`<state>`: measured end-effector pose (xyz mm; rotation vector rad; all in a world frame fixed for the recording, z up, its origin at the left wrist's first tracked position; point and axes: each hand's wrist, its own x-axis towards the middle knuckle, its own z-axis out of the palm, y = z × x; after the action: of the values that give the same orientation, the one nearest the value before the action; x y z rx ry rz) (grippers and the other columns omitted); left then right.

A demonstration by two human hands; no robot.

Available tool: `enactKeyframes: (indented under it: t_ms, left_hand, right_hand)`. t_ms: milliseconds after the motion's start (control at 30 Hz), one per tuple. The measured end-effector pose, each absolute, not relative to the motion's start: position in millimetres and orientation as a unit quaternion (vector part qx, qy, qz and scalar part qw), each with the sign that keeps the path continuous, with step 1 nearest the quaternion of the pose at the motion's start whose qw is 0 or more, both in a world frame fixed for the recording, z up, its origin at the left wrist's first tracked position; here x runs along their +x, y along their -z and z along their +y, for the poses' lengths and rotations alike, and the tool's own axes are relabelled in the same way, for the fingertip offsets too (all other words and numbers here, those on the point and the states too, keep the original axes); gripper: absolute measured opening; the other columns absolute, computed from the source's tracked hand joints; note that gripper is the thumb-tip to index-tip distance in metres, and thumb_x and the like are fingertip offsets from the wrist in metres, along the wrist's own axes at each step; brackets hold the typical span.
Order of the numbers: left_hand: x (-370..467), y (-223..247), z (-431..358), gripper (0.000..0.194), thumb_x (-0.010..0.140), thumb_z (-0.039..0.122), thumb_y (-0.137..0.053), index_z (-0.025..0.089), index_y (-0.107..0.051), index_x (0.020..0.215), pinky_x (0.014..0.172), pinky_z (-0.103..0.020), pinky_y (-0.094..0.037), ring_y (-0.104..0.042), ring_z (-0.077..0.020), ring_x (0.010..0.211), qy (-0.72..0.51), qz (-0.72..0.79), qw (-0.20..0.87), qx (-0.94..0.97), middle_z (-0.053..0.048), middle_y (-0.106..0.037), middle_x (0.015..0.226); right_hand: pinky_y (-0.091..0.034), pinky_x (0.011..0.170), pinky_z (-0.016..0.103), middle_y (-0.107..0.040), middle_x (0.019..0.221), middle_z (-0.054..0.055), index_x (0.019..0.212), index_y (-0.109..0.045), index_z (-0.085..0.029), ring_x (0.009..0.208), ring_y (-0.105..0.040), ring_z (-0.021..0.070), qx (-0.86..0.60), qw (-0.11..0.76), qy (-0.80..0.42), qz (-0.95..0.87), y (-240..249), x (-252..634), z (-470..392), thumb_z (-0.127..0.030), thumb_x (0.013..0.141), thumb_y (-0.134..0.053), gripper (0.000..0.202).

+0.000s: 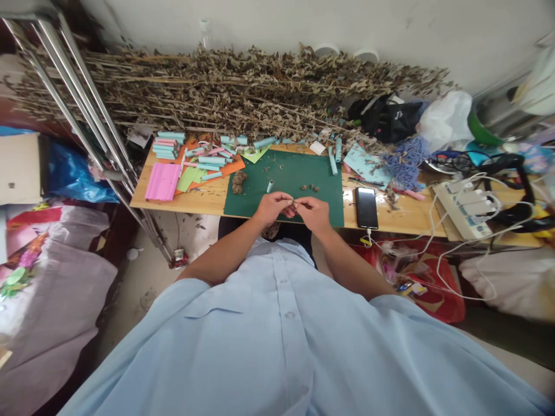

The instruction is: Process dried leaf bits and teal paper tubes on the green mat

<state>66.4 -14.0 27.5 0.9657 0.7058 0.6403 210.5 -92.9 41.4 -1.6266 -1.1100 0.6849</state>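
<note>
My left hand [276, 206] and my right hand [312, 210] meet at the front edge of a green cutting mat [286, 173]. The fingers of both are pinched together around something too small to make out. Just beyond my left hand a short pale blue paper roll [270, 186] lies on the mat. A brown clump of dried plant matter [238, 181] sits at the mat's left side, and small brown bits [310, 188] lie beyond my right hand.
Blue and pink paper rolls [168, 145] are piled on the left, near a pink paper stack [163, 181]. Dried plant stalks [225, 92] span the back. To the right are a phone [366, 208], blue string [406, 163] and a power strip [463, 208] with cables. Metal poles [82, 98] stand left.
</note>
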Motion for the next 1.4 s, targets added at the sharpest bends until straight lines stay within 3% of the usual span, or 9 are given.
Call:
enactKeyframes:
  t_ms: [100,267,400,600,833,1000,1133,1300,1400]
  left_hand:
    - [67,-27,-14,0.039,0.075,0.037,-0.089,0.011,-0.067,0.093,0.057,-0.028,-0.061,-0.072,-0.0163,0.057,-0.301,0.329,0.783,0.433,-0.004,-0.074,0.07]
    - [67,-23,-16,0.041,0.075,0.038,-0.089,0.01,-0.067,0.095,0.055,-0.028,-0.06,-0.073,-0.0176,0.056,-0.311,0.319,0.783,0.434,-0.004,-0.074,0.072]
    - [68,-20,-16,0.04,0.077,0.04,-0.088,0.011,-0.067,0.095,0.056,-0.028,-0.06,-0.074,-0.0174,0.058,-0.31,0.318,0.778,0.445,-0.005,-0.074,0.073]
    - [68,-18,-16,0.04,0.077,0.041,-0.088,0.011,-0.067,0.095,0.056,-0.028,-0.06,-0.074,-0.0173,0.058,-0.315,0.307,0.773,0.456,-0.004,-0.074,0.074]
    - [67,-21,-17,0.039,0.078,0.041,-0.087,0.011,-0.067,0.095,0.058,-0.027,-0.06,-0.074,-0.0163,0.059,-0.305,0.312,0.771,0.464,-0.003,-0.074,0.073]
    - [66,-21,-17,0.041,0.078,0.042,-0.087,0.011,-0.067,0.096,0.056,-0.028,-0.06,-0.074,-0.0178,0.059,-0.315,0.305,0.769,0.465,-0.004,-0.074,0.073]
    - [66,-20,-17,0.041,0.079,0.043,-0.087,0.012,-0.067,0.097,0.058,-0.028,-0.061,-0.075,-0.0172,0.06,-0.311,0.308,0.77,0.465,-0.004,-0.075,0.076]
    - [68,-21,-17,0.043,0.08,0.044,-0.087,0.012,-0.066,0.099,0.06,-0.028,-0.061,-0.074,-0.0161,0.061,-0.319,0.305,0.774,0.455,-0.004,-0.075,0.079]
    - [68,-21,-16,0.044,0.079,0.045,-0.088,0.012,-0.067,0.1,0.061,-0.028,-0.061,-0.075,-0.0163,0.063,-0.328,0.298,0.775,0.451,-0.005,-0.075,0.081]
  right_hand:
    - [-0.066,0.07,0.041,-0.077,0.072,0.002,0.086,-0.08,-0.022,0.065,-0.073,0.0218,-0.646,0.556,-0.376,-0.363,-34,218,-88,-0.047,0.072,-0.08,0.028]
    - [-0.064,0.07,0.041,-0.075,0.073,0.002,0.089,-0.078,-0.02,0.067,-0.073,0.0222,-0.674,0.589,-0.314,-0.315,-28,248,-81,-0.047,0.072,-0.081,0.032]
    - [-0.062,0.077,0.043,-0.076,0.076,0.005,0.091,-0.078,-0.02,0.074,-0.073,0.0253,-0.762,0.465,-0.198,-0.404,-25,279,-77,-0.045,0.083,-0.071,0.027]
    - [-0.055,0.088,0.042,-0.078,0.094,0.013,0.093,-0.076,-0.019,0.089,-0.07,0.0287,-0.779,0.255,-0.049,-0.571,-22,288,-67,-0.023,0.091,-0.057,0.019]
    - [-0.054,0.086,0.038,-0.074,0.098,0.016,0.096,-0.079,-0.016,0.088,-0.067,0.0261,-0.75,0.183,-0.036,-0.635,-24,282,-63,-0.015,0.091,-0.052,0.027]
    - [-0.056,0.096,0.044,-0.079,0.107,0.014,0.108,-0.08,-0.018,0.1,-0.071,0.0293,-0.746,0.22,-0.059,-0.625,-27,289,-69,-0.016,0.092,-0.05,0.034]
    - [-0.057,0.099,0.05,-0.081,0.111,0.013,0.106,-0.082,-0.02,0.103,-0.074,0.0318,-0.755,0.271,-0.077,-0.592,-29,293,-76,-0.02,0.092,-0.053,0.031]
    - [-0.06,0.097,0.049,-0.082,0.104,0.01,0.099,-0.082,-0.022,0.099,-0.075,0.0293,-0.761,0.353,-0.077,-0.538,-35,283,-88,-0.029,0.092,-0.06,0.025]
    - [-0.063,0.088,0.045,-0.082,0.099,0.008,0.104,-0.082,-0.023,0.087,-0.076,0.0259,-0.733,0.427,-0.158,-0.506,-39,264,-97,-0.042,0.09,-0.067,0.027]
